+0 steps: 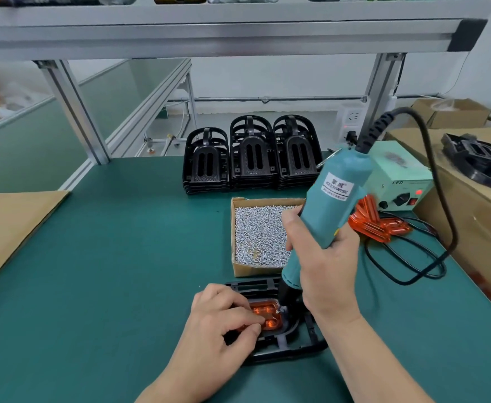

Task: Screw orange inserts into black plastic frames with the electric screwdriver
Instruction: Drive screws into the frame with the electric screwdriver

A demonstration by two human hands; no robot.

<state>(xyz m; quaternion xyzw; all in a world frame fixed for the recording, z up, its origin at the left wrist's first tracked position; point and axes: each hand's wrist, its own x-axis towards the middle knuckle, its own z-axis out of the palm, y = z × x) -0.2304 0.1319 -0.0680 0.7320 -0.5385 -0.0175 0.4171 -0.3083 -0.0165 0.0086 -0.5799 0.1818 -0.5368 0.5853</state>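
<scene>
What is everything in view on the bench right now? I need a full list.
frame: one, black, front of the table, under the hands
insert: one, orange, seated in that frame
screwdriver: one, teal, tip at the insert's corner
screw box: one, cardboard, full of silver screws, behind the frame
frame stacks: three, black, back of the table
spare inserts: small pile, orange, right of the screw box
power unit: one, pale green, behind the spare inserts
cartons: at least two, brown, right edge
cardboard sheet: one, brown, left edge
table: one, green
left hand: fingers pinch the insert
right hand: grips the screwdriver
</scene>
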